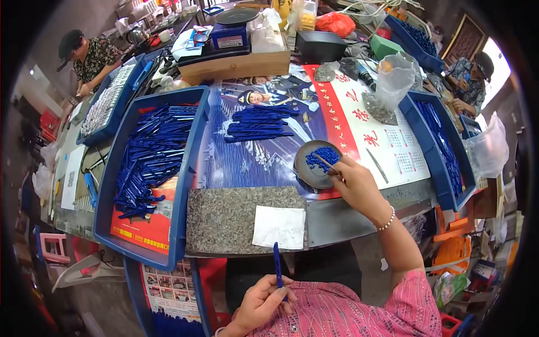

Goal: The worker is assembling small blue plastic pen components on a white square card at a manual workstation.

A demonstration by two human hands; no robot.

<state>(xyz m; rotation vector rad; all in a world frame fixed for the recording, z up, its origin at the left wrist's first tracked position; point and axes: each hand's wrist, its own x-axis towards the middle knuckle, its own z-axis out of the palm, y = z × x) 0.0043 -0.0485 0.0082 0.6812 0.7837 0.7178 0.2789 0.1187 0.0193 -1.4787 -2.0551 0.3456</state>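
My left hand (263, 302), low in front of my body, is closed around a slim blue pen (277, 261) that points upward. Over the round dark dish (303, 171), my right hand (358, 184) grips a thin stick-like tool (321, 161). Its tip reaches among the small blue parts (331, 155) in the dish; whether it holds one I cannot tell. Behind the dish, a pile of blue pens (259, 123) lies on the printed poster (216, 163). A white paper square (279, 227) rests on a speckled stone slab (222, 216) beyond my left hand.
Blue trays of pens flank the work area, a left tray (178, 227) and a right tray (449, 188). A slim pointed tool (377, 165) lies right of the dish. Boxes stand on a wooden case (236, 66) at the back. Other people sit at far left and far right.
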